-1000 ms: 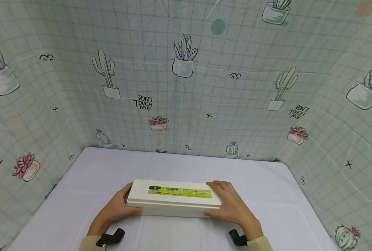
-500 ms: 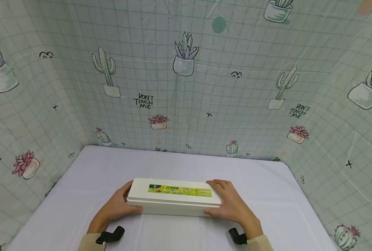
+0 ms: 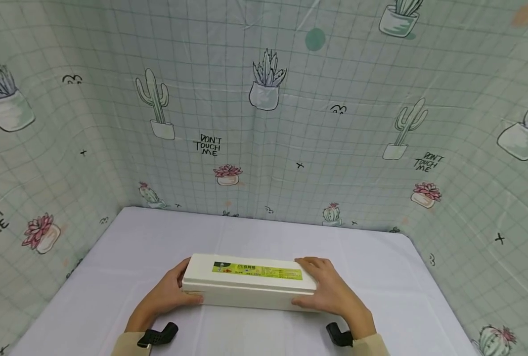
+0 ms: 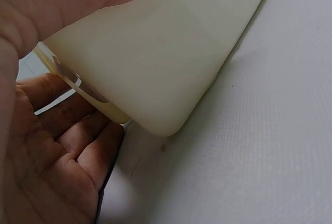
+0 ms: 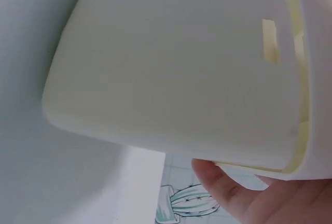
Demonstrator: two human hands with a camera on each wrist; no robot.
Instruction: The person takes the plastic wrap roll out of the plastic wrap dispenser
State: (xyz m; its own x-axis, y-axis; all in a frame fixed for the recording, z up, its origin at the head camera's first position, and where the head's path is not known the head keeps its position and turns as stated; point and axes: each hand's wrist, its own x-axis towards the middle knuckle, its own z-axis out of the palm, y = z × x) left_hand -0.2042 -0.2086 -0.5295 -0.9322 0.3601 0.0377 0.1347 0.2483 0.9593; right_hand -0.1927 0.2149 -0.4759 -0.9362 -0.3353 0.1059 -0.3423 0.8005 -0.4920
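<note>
A long white plastic cling film box (image 3: 246, 298) with a yellow-green label (image 3: 257, 271) lies crosswise near the front of the table. My left hand (image 3: 169, 290) holds its left end, thumb on the front face and fingers behind. On the right end my right hand (image 3: 325, 289) grips likewise, its thumb at the front. In the left wrist view, the fingers (image 4: 85, 130) touch the edge of the lid at the box's end. The right wrist view shows the box's end wall (image 5: 171, 63) with a small slot; one fingertip (image 5: 205, 167) is at its far edge. The inside is hidden by the lid.
A white-covered table (image 3: 255, 235) lies under the box. Behind it and on both sides hangs a grid-patterned curtain (image 3: 228, 113) printed with cacti. A black wrist mount (image 3: 158, 336) is on the left wrist, and another black mount (image 3: 338, 336) on the right.
The head view has shifted slightly, so the scene sits a little lower and further right. Both hands keep their hold on the box's ends, with no clear movement of the box.
</note>
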